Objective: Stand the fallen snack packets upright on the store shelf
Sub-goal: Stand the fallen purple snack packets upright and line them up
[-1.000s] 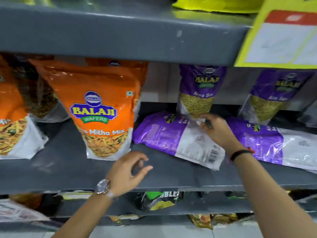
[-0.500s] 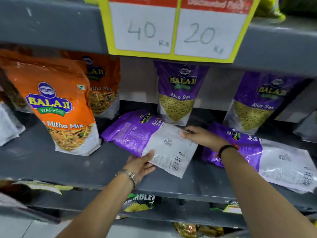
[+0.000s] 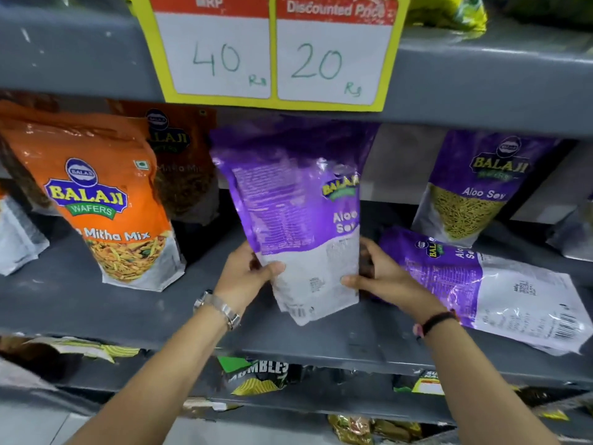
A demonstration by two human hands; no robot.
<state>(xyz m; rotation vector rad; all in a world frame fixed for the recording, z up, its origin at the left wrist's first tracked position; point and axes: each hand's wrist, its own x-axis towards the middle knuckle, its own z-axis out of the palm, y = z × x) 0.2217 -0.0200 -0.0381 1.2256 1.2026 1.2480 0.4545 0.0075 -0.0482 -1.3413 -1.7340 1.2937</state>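
A purple Aloo Sev packet [image 3: 298,213] is held nearly upright at the middle of the grey shelf [image 3: 96,309], its printed back side towards me. My left hand [image 3: 247,274] grips its lower left edge and my right hand [image 3: 382,277] grips its lower right edge. A second purple Aloo Sev packet [image 3: 487,290] lies flat on the shelf just right of my right hand. Behind it another purple packet [image 3: 475,187] stands upright against the back wall.
An orange Mitha Mix packet [image 3: 102,200] stands at the left with another orange packet [image 3: 183,168] behind it. A yellow price card [image 3: 272,49] reading 40 and 20 hangs from the shelf above. Fallen packets [image 3: 256,375] lie on the lower shelf.
Both hands closed on the flat purple packet and tipped it up from lying on the shelf to nearly upright. The view shifted slightly left and closer.
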